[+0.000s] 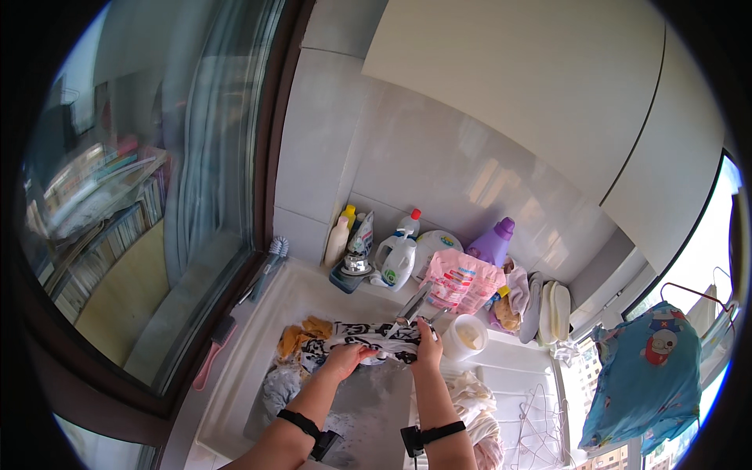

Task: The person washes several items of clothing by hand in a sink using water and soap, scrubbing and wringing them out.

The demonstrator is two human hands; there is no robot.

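Observation:
A black-and-white patterned cloth (376,338) is stretched between my two hands under the faucet (414,302). My left hand (345,359) grips its lower middle, and my right hand (428,342) holds its right end. Water seems to run from the spout onto the fabric. Below is a white laundry sink (235,376) with cloudy, foamy water (370,405). In its left part lie a mustard-colored cloth (317,328) and a grey wet cloth (282,388). Part of the patterned cloth hangs down by the mustard one.
Detergent bottles (399,261) and a pink refill pouch (461,282) line the back ledge. A white tub (465,338) stands right of the faucet. Cream garments (473,399) and wire hangers (537,423) lie on the washboard side. A pink brush (214,352) rests on the left ledge; a blue garment (646,376) hangs right.

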